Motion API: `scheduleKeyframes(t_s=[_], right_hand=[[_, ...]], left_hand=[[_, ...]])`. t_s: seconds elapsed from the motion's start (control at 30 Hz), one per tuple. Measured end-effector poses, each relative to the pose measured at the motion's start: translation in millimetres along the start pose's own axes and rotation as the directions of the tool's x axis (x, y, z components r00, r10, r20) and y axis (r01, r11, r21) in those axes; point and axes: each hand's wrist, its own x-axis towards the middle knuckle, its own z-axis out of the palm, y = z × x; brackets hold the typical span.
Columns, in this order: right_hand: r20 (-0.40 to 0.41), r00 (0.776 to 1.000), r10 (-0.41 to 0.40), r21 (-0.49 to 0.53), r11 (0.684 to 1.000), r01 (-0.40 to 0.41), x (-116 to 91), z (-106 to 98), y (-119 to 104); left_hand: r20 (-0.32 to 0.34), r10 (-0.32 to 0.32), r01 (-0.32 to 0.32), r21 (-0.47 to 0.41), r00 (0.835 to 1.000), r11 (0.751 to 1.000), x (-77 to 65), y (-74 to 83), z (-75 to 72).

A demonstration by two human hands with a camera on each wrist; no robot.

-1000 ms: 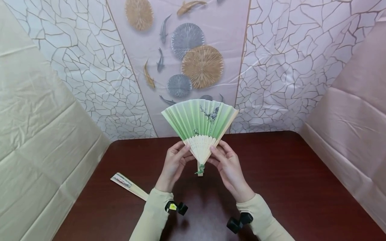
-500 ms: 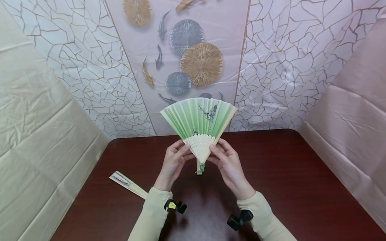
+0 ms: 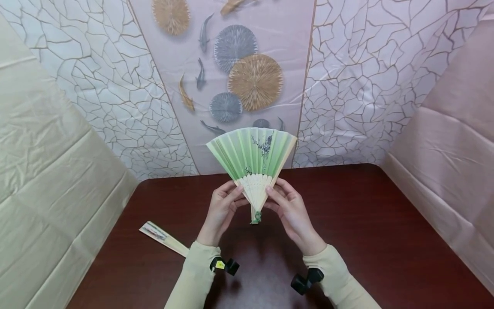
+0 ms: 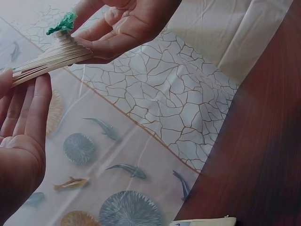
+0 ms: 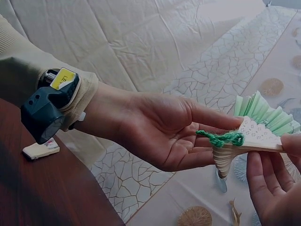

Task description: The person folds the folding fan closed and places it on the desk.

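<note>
While both hands meet at the centre of the head view, a partly spread green paper folding fan with pale wooden ribs (image 3: 252,161) stands upright between them, above the dark red-brown wooden table (image 3: 366,227) and not touching it. The left hand (image 3: 223,210), just left of centre, pinches the left side of the ribs between thumb and curled fingers; the right hand (image 3: 291,212), just right of centre, pinches the right side likewise. A small green cord tassel (image 3: 256,218) hangs at the pivot, at the lower end of the fan between the two palms; in the right wrist view the same tassel (image 5: 221,138) lies over the gathered ribs at centre right. The leaf bears a dark branch drawing near its upper middle. At the lower left of the head view, a second, closed pale fan with a printed edge (image 3: 164,238) lies flat on the table, near the left cream sleeve (image 3: 194,274). Black wrist-mounted cameras (image 3: 306,281) sit at both cuffs. Behind the table, across the upper frame, hangs a crackle-patterned backdrop with fish and round motifs (image 3: 235,64).
</note>
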Motion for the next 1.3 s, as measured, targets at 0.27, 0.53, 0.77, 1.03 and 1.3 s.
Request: scheduleKeyframes(t_s=[0.27,0.53,0.77,1.03,1.3], right_hand=[[0.018,1.000,0.017,-0.022,1.000,-0.016,2.1,-0.7,1.3],[0.018,0.999,0.033,-0.009,0.999,-0.033,1.1,-0.3,1.4],[0.023,0.999,0.023,0.008,1.000,-0.023,0.1,0.8,0.8],[0.010,1.000,0.025,0.008,1.000,-0.025,0.4,1.1,2.7],[0.016,1.000,0.024,-0.006,1.000,-0.024,0.1,1.0,4.6]], left_hand=[[0.013,0.017,-0.017,0.003,1.000,1.000,1.1,0.6,-2.2],[0.032,0.023,-0.023,0.003,0.999,1.000,-0.4,-1.0,-3.5],[0.077,0.042,-0.041,-0.011,0.996,0.999,-0.7,-1.1,-3.3],[0.077,0.020,-0.021,0.006,0.997,1.000,-0.8,1.1,-3.8],[0.069,0.007,-0.006,-0.011,0.998,1.000,-1.8,0.2,-2.6]])
